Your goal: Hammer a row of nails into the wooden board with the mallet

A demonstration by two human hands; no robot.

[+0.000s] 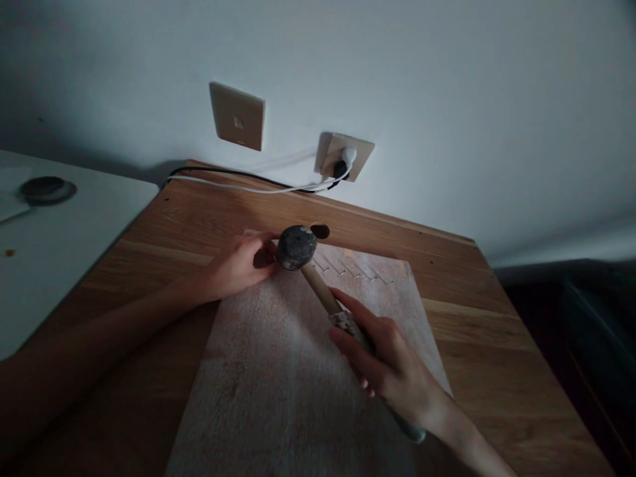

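Note:
My right hand (385, 354) is wrapped round the handle of a rubber mallet (297, 247) with a black head and a wooden shaft. Its head hovers over the far part of a pale, worn board (278, 371). Just left of the head, my left hand (243, 265) rests at the board's far left, thumb and forefinger curled together. The mallet head covers those fingertips in part, so what they pinch is hidden. To the right of the head, several thin nails (356, 273) stand at a slant in a row along the board's far end.
The board lies on a wooden tabletop (477, 331) with a dark round hole (320, 231) near the wall. Black and white cables (248, 185) run along the back edge to a wall socket (348, 158). A white surface (94, 232) with a dark round object (47, 190) adjoins at left.

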